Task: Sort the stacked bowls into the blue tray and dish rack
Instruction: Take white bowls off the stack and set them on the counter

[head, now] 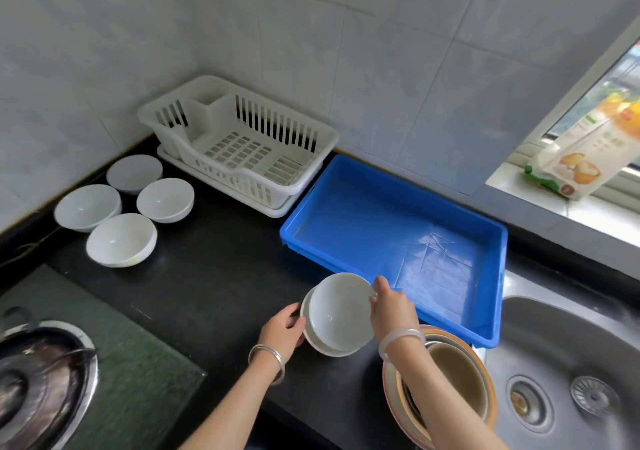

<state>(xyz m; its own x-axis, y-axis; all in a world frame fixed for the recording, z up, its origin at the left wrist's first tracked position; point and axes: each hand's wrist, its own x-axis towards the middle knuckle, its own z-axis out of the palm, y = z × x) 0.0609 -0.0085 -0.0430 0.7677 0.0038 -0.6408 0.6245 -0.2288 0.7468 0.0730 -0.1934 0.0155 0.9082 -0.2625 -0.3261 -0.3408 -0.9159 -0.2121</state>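
Observation:
A short stack of white bowls (325, 344) sits on the black counter just in front of the blue tray (391, 207). My right hand (393, 309) grips the right rim of the top white bowl (341, 311), which is tilted and lifted off the one beneath. My left hand (282, 328) holds the left side of the lower bowl. The blue tray holds nothing. The white dish rack (239, 144) stands behind it to the left, with nothing in it. A second stack of beige and orange-rimmed bowls (457, 380) sits under my right forearm.
Several white bowls (121, 240) stand singly on the counter at the left, near the rack. A gas stove (45, 380) occupies the near left corner. A steel sink (571, 363) lies at the right. A printed bag (585, 151) leans on the window sill.

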